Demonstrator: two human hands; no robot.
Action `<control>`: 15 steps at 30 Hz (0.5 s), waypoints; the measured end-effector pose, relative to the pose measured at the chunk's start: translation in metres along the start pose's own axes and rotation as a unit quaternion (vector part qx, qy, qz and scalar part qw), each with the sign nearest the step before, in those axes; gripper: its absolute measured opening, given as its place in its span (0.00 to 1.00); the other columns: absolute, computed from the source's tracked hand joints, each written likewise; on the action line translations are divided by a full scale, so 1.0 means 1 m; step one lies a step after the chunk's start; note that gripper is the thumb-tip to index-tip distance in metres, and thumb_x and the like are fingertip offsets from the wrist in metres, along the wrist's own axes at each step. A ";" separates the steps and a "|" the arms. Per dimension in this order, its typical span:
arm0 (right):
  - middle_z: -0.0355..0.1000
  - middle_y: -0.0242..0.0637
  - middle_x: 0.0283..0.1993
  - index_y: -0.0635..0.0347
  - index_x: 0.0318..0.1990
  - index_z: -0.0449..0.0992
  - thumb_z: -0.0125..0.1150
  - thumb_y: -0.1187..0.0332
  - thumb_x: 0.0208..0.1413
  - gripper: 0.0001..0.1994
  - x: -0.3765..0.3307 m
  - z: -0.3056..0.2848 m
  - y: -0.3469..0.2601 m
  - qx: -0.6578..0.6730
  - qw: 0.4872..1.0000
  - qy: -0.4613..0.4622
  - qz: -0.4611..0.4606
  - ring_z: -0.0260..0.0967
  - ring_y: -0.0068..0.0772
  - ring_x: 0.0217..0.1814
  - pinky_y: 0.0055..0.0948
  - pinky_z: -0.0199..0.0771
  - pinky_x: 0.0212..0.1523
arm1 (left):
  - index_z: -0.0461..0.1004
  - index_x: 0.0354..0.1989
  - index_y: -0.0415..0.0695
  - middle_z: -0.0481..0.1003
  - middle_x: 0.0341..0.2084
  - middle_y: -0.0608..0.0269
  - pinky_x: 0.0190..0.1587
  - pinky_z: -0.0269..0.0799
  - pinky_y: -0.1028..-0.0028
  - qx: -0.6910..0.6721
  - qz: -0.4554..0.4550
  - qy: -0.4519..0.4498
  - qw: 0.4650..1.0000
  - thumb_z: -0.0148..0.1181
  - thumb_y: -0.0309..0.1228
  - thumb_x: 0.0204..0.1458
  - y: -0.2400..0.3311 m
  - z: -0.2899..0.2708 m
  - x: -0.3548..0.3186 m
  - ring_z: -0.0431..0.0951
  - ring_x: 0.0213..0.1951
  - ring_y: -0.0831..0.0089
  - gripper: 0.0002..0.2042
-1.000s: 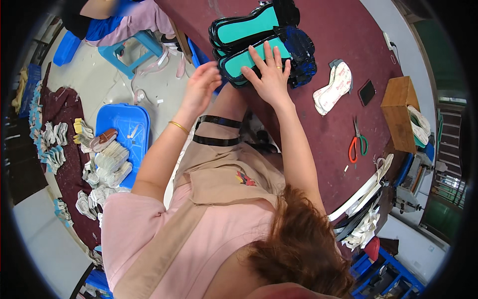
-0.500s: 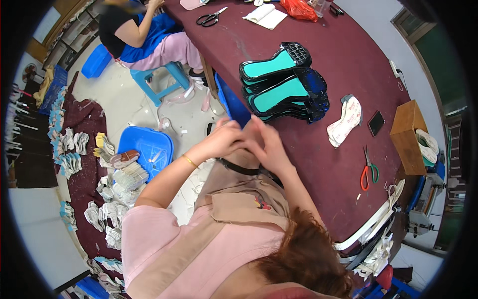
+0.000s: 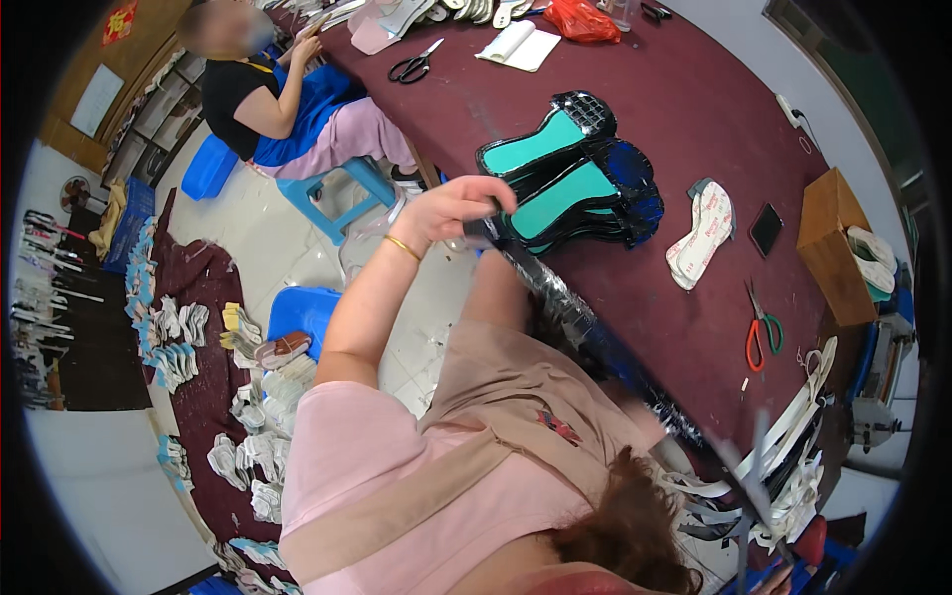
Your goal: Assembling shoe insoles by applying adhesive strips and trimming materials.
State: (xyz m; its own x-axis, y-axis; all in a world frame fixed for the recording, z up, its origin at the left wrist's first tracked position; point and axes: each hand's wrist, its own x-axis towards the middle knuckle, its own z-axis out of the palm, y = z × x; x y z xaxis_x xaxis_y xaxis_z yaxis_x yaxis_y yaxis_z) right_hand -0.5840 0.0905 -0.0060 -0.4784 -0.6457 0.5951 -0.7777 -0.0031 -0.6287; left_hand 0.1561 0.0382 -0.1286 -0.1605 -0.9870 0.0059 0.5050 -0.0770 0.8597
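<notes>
My left hand [image 3: 458, 205], with a gold bangle on the wrist, is raised at the near edge of the dark red table [image 3: 654, 109]. Its fingers are closed on the end of a long shiny black strip [image 3: 575, 317], which runs blurred down to the right across my chest. My right forearm [image 3: 491, 288] reaches up under the left hand; the right hand itself is hidden behind it. Just beyond my hands lies a stack of black sole pieces with teal centres [image 3: 570, 183].
On the table are white insoles [image 3: 702, 233], a black phone [image 3: 766, 228], red-handled scissors [image 3: 762, 327], a cardboard box [image 3: 831, 248] and black scissors [image 3: 415, 64]. Another person [image 3: 288, 109] sits on a blue stool [image 3: 337, 193]. Shoe parts [image 3: 258, 397] and a blue tray [image 3: 302, 312] cover the floor.
A second ago both hands rested on the teal stack. They pulled back and met near my waist; now the left hand is lifted with the black strip.
</notes>
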 end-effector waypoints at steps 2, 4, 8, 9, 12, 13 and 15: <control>0.73 0.43 0.27 0.69 0.33 0.74 0.67 0.58 0.47 0.19 -0.024 -0.016 0.001 -0.108 0.992 0.057 0.027 0.65 0.37 0.24 0.33 0.69 0.29 | 0.67 0.40 0.33 0.71 0.18 0.62 0.20 0.65 0.81 -0.056 0.000 -0.057 0.997 0.54 0.25 0.48 0.010 -0.008 -0.009 0.68 0.17 0.82 0.11; 0.74 0.45 0.27 0.69 0.32 0.75 0.68 0.56 0.46 0.20 -0.039 -0.027 0.027 -0.273 0.958 0.071 -0.051 0.67 0.39 0.26 0.33 0.70 0.30 | 0.65 0.36 0.36 0.70 0.20 0.62 0.25 0.68 0.76 -0.038 0.063 -0.030 0.997 0.58 0.29 0.48 0.011 -0.023 -0.025 0.70 0.20 0.78 0.12; 0.74 0.47 0.35 0.68 0.37 0.75 0.64 0.55 0.48 0.21 -0.061 0.037 0.055 -0.426 0.894 -0.141 -0.012 0.70 0.43 0.36 0.37 0.70 0.40 | 0.66 0.36 0.40 0.68 0.21 0.63 0.31 0.72 0.68 -0.231 0.220 -0.065 0.945 0.53 0.29 0.52 0.008 -0.019 -0.041 0.69 0.21 0.73 0.07; 0.72 0.48 0.40 0.68 0.42 0.73 0.62 0.59 0.50 0.20 -0.069 0.072 0.049 -0.404 0.886 -0.225 -0.038 0.69 0.42 0.42 0.36 0.67 0.45 | 0.66 0.39 0.40 0.68 0.23 0.64 0.36 0.72 0.67 -0.345 0.221 -0.089 0.908 0.50 0.28 0.53 0.008 -0.017 -0.044 0.71 0.26 0.72 0.07; 0.69 0.52 0.50 0.68 0.51 0.69 0.60 0.61 0.52 0.23 -0.093 0.190 -0.051 -0.088 0.893 -0.437 -0.064 0.65 0.46 0.54 0.36 0.62 0.55 | 0.55 0.60 0.35 0.68 0.52 0.56 0.54 0.66 0.70 -0.249 0.245 0.082 0.934 0.44 0.21 0.54 0.005 0.052 -0.038 0.69 0.53 0.67 0.23; 0.70 0.48 0.48 0.67 0.52 0.69 0.59 0.65 0.53 0.21 -0.115 0.224 -0.084 0.018 0.882 -0.462 -0.090 0.68 0.42 0.52 0.33 0.65 0.53 | 0.53 0.61 0.36 0.62 0.58 0.51 0.55 0.65 0.69 -0.171 0.185 0.067 0.965 0.45 0.22 0.54 0.000 0.064 -0.026 0.68 0.56 0.67 0.24; 0.71 0.42 0.46 0.64 0.46 0.73 0.61 0.72 0.50 0.15 -0.152 0.264 -0.185 0.193 0.784 -0.580 -0.110 0.73 0.34 0.44 0.28 0.72 0.43 | 0.68 0.49 0.35 0.71 0.46 0.55 0.48 0.67 0.75 0.043 0.083 0.198 0.976 0.52 0.27 0.54 -0.021 0.093 -0.008 0.71 0.47 0.74 0.15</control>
State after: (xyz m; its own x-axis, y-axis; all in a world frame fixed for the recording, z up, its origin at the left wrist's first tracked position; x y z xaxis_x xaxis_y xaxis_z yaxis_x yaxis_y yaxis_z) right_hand -0.2600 -0.0121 -0.1122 0.5170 -0.8560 -0.0050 -0.5009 -0.2978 -0.8127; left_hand 0.0682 0.0609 -0.0988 0.2663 -0.9632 -0.0355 0.4211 0.0832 0.9032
